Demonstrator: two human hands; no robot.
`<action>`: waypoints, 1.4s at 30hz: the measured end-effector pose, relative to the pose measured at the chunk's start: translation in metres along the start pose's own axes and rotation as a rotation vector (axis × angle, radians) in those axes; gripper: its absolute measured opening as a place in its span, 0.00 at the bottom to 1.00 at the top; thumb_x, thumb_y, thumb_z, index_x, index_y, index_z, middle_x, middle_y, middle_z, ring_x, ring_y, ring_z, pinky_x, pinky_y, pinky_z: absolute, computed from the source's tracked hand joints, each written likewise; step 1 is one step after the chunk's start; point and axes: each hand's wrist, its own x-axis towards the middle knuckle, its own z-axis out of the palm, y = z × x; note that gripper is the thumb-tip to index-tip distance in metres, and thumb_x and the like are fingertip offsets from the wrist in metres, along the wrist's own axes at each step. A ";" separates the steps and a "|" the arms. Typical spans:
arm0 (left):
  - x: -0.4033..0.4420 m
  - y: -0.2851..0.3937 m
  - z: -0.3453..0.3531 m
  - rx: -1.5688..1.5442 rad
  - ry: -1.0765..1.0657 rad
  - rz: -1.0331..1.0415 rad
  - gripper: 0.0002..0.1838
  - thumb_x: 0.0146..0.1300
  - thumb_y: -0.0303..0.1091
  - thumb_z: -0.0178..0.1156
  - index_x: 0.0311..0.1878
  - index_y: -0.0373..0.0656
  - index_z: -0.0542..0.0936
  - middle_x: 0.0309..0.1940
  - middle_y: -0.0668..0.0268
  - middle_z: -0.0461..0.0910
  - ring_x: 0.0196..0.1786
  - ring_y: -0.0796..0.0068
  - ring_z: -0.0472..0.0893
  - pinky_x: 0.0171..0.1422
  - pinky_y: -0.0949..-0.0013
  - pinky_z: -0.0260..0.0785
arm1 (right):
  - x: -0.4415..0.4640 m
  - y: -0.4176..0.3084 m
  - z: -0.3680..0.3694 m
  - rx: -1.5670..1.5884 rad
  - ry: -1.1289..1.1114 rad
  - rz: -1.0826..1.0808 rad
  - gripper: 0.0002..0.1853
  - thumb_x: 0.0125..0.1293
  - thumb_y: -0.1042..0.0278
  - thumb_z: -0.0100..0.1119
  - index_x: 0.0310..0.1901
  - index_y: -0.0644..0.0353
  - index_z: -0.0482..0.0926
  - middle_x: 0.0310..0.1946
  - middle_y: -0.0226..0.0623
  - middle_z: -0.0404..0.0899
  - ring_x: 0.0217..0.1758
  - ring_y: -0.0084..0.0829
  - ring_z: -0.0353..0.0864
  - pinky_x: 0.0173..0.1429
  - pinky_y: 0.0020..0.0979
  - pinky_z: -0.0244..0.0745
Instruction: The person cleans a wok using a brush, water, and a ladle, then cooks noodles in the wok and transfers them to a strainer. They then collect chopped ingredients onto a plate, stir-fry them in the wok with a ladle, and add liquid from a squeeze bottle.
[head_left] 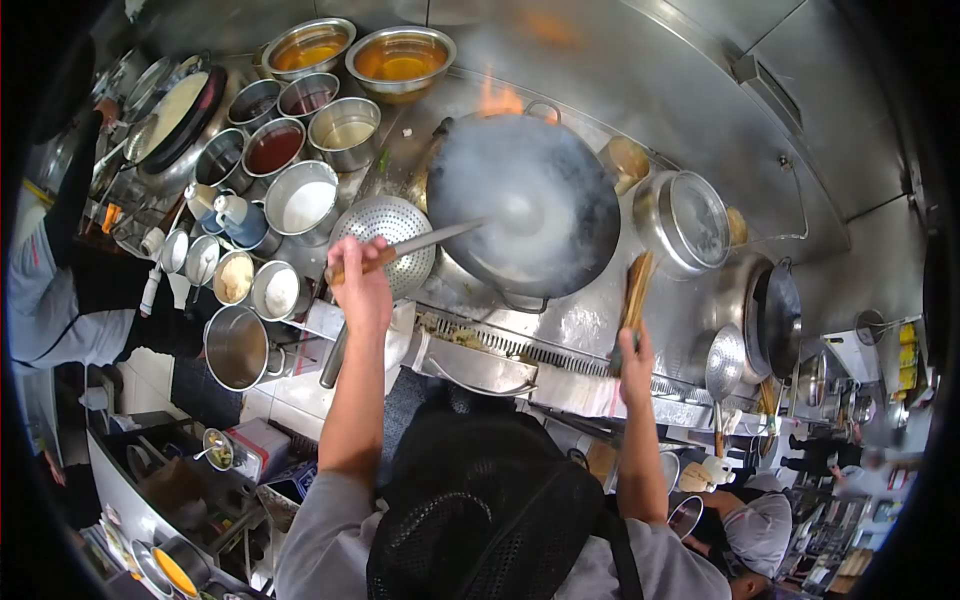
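My left hand [361, 292] is wrapped round the wooden end of a ladle [432, 239]. Its metal shaft reaches over the wok [592, 258], and steam blurs its far end. Thick white steam hides most of the wok's inside, and orange flame [500, 98] rises behind its rim. A bamboo wok brush [637, 285] is gripped in my right hand [635, 367], upright to the right of the wok. Just beyond my left hand, a large perforated skimmer [384, 235] lies left of the wok, its handle passing under my wrist.
Metal pots of sauces and seasonings, among them a red sauce [274, 147] and a white powder [303, 204], crowd the left side. Two bowls of yellow liquid [400, 62] stand behind. A lidded pot [682, 222] sits right. Co-workers [755, 530] are at both sides.
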 end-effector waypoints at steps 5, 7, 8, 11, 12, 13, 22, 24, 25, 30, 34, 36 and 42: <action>-0.009 0.001 0.003 -0.065 0.026 -0.033 0.08 0.80 0.36 0.60 0.46 0.46 0.73 0.33 0.66 0.74 0.45 0.66 0.78 0.71 0.51 0.68 | 0.089 -0.073 0.085 -0.290 -0.125 -0.346 0.38 0.78 0.48 0.61 0.82 0.53 0.61 0.69 0.48 0.78 0.62 0.43 0.85 0.67 0.38 0.78; -0.008 0.001 0.004 -0.075 0.035 -0.039 0.07 0.80 0.36 0.60 0.46 0.46 0.73 0.33 0.66 0.73 0.45 0.66 0.77 0.71 0.50 0.67 | 0.122 -0.071 0.125 -0.580 -0.275 -0.509 0.37 0.78 0.48 0.60 0.82 0.51 0.61 0.77 0.55 0.69 0.68 0.53 0.82 0.73 0.44 0.74; -0.008 0.003 0.005 -0.089 0.058 -0.069 0.07 0.80 0.36 0.60 0.46 0.46 0.73 0.33 0.66 0.73 0.46 0.66 0.77 0.71 0.51 0.67 | 0.144 -0.064 0.138 -0.580 -0.277 -0.515 0.37 0.78 0.48 0.60 0.82 0.51 0.61 0.77 0.55 0.69 0.68 0.53 0.82 0.73 0.44 0.74; -0.001 0.011 0.012 -0.108 0.084 -0.081 0.07 0.79 0.34 0.61 0.45 0.46 0.73 0.32 0.67 0.72 0.45 0.67 0.77 0.70 0.51 0.68 | 0.184 -0.057 0.165 -1.138 -0.696 -0.359 0.38 0.77 0.48 0.59 0.83 0.44 0.58 0.74 0.58 0.71 0.64 0.59 0.83 0.69 0.49 0.77; -0.001 0.016 0.018 -0.038 0.035 -0.064 0.06 0.79 0.32 0.60 0.45 0.46 0.73 0.32 0.68 0.72 0.43 0.67 0.77 0.69 0.51 0.69 | 0.185 -0.072 0.167 -1.331 -0.616 -0.380 0.39 0.76 0.48 0.58 0.84 0.41 0.56 0.69 0.58 0.74 0.62 0.61 0.83 0.67 0.52 0.79; -0.004 0.016 0.022 0.032 -0.011 -0.051 0.05 0.78 0.31 0.60 0.45 0.46 0.73 0.32 0.68 0.73 0.42 0.68 0.77 0.68 0.50 0.70 | 0.186 -0.081 0.167 -1.525 -0.532 -0.398 0.40 0.76 0.47 0.58 0.84 0.38 0.53 0.65 0.58 0.78 0.59 0.62 0.84 0.64 0.55 0.80; 0.002 0.009 0.047 0.251 -0.536 0.053 0.10 0.71 0.23 0.65 0.46 0.42 0.72 0.36 0.63 0.81 0.40 0.71 0.80 0.69 0.51 0.71 | 0.157 -0.097 0.173 -0.501 -0.724 0.347 0.33 0.72 0.50 0.67 0.76 0.42 0.72 0.49 0.59 0.84 0.41 0.52 0.90 0.33 0.47 0.86; 0.005 0.016 0.050 0.175 -0.349 0.004 0.09 0.74 0.26 0.65 0.47 0.43 0.72 0.34 0.66 0.79 0.40 0.71 0.79 0.69 0.52 0.71 | 0.194 -0.087 0.144 -0.946 -0.643 -0.110 0.33 0.72 0.51 0.66 0.77 0.40 0.71 0.50 0.59 0.84 0.44 0.55 0.89 0.40 0.49 0.85; 0.006 0.014 0.047 0.174 -0.353 0.006 0.09 0.74 0.26 0.65 0.47 0.43 0.72 0.34 0.66 0.79 0.40 0.71 0.79 0.69 0.52 0.71 | 0.209 -0.084 0.137 -1.363 -0.521 -0.593 0.33 0.72 0.52 0.66 0.77 0.39 0.70 0.50 0.59 0.83 0.46 0.57 0.88 0.48 0.52 0.85; 0.000 -0.003 0.020 -0.017 0.060 -0.079 0.07 0.79 0.31 0.61 0.46 0.46 0.72 0.33 0.68 0.73 0.44 0.70 0.76 0.69 0.54 0.70 | 0.186 -0.115 0.161 -1.080 -0.148 -0.503 0.36 0.72 0.48 0.65 0.79 0.36 0.66 0.58 0.54 0.81 0.56 0.60 0.85 0.60 0.54 0.81; -0.006 -0.004 0.007 -0.108 0.203 -0.161 0.08 0.80 0.36 0.60 0.44 0.48 0.73 0.33 0.69 0.74 0.44 0.69 0.78 0.66 0.53 0.72 | 0.204 -0.096 0.146 -1.143 -0.462 -0.556 0.35 0.71 0.45 0.65 0.78 0.36 0.68 0.57 0.55 0.82 0.57 0.60 0.84 0.61 0.53 0.80; -0.010 -0.001 0.003 -0.154 0.250 -0.228 0.08 0.80 0.37 0.60 0.43 0.48 0.73 0.33 0.69 0.75 0.44 0.69 0.79 0.65 0.54 0.73 | 0.221 -0.109 0.145 -1.413 -0.548 -0.541 0.33 0.71 0.44 0.66 0.76 0.37 0.72 0.55 0.56 0.84 0.55 0.60 0.85 0.62 0.52 0.80; -0.010 -0.002 -0.008 -0.196 0.282 -0.204 0.10 0.80 0.41 0.61 0.42 0.50 0.75 0.32 0.70 0.76 0.43 0.69 0.81 0.62 0.56 0.75 | 0.217 -0.126 0.148 -0.868 0.013 -0.544 0.34 0.71 0.43 0.65 0.77 0.36 0.70 0.54 0.55 0.83 0.57 0.59 0.85 0.62 0.53 0.81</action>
